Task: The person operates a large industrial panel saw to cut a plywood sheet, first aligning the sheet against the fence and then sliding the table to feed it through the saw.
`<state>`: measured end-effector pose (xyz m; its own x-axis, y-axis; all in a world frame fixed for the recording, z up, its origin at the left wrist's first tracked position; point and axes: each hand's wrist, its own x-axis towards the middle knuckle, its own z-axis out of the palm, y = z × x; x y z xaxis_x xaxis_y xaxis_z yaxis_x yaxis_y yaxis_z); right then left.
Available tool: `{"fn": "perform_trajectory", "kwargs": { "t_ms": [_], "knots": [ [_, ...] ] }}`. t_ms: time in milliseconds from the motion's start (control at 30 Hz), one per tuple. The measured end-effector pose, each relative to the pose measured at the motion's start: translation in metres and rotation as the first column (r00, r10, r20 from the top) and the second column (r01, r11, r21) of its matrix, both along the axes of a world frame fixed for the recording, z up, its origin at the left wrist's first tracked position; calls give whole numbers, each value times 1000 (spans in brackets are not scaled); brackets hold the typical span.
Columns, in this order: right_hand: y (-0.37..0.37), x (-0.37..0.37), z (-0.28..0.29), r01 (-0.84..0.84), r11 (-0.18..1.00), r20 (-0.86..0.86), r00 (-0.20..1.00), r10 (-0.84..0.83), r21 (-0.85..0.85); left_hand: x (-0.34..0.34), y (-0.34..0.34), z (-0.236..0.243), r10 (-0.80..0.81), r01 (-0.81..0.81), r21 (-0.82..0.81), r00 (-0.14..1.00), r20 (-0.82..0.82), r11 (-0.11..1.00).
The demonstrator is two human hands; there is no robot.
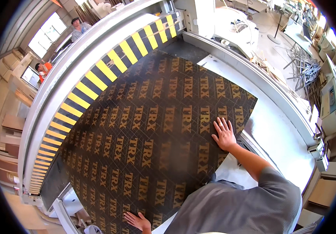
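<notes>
A large dark brown sheet (136, 132), printed all over with gold lettering, lies flat in front of me and reaches under a beam. My right hand (224, 134) rests flat on its right part, fingers spread, a ring on one finger. Near the close left edge, my left hand (137, 221) lies palm down on the same sheet, fingers stretched out. Neither hand grips anything. Beyond the sheet, the machine's beam with yellow and black stripes (109, 62) runs across from left to far right.
A metal guide rail (254, 66) borders the pale machine table (277, 121) on the right. Scrap strips (312, 68) are piled on the floor at far right, by a control panel (333, 99). Two people stand behind the beam, one in an orange top (45, 71), one in grey (80, 30).
</notes>
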<state>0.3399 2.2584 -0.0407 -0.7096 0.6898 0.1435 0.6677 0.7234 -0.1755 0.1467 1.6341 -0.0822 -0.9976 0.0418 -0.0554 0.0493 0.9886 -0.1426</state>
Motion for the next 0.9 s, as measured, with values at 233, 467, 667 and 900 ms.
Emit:
{"fn": "perform_trajectory", "kwargs": {
  "t_ms": [233,467,667,900],
  "knots": [
    [3,-10,2,-3,1000,-11,1000,3,-31,-19,6,-6,20,-20,-10,1000,1,1000],
    [27,-50,7,41,999,2,999,-41,-5,-82,35,10,-41,41,-17,999,-29,999],
    [62,-112,10,160,986,36,987,-158,-38,-169,101,40,1,-1,9,998,65,1000],
    [113,-190,6,202,979,10,979,-202,-20,-264,189,35,-102,97,60,991,88,994]
  ]
}}
